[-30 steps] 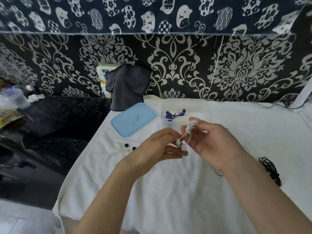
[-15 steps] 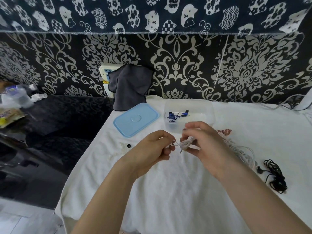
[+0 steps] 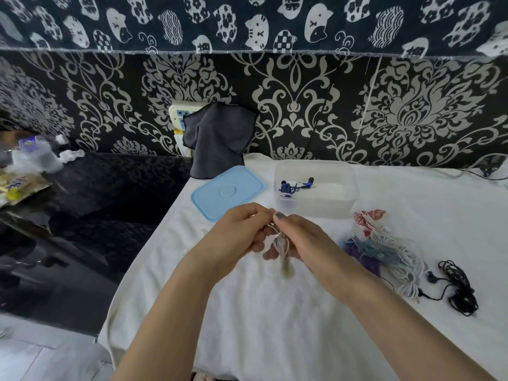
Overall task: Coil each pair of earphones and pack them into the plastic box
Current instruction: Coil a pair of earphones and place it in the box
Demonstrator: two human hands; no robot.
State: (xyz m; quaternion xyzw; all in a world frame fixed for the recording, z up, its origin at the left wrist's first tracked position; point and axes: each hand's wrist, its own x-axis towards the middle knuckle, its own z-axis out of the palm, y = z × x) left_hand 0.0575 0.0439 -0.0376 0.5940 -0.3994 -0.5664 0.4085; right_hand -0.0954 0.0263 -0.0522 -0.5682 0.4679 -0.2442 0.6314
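My left hand (image 3: 238, 234) and my right hand (image 3: 301, 242) meet above the white cloth, both gripping a coiled pair of white earphones (image 3: 283, 250) that hangs blurred between them. Behind them stands the clear plastic box (image 3: 316, 207), with a coiled blue pair of earphones (image 3: 288, 186) inside at its left. To the right of my hands lies a tangled pile of white, blue and purple earphones (image 3: 390, 255), a red-and-white pair (image 3: 368, 220) and a black pair (image 3: 457, 287).
The light blue lid (image 3: 228, 191) lies flat to the left of the box. A dark grey cloth (image 3: 217, 138) hangs over a wall socket behind it. The white-covered table (image 3: 275, 325) ends at left beside a dark glossy surface (image 3: 96, 193) with bottles and packets.
My hands have come closer together and dropped a little. The white bundle now hangs below my right fingers. The view has shifted, showing the earphone pile at right.
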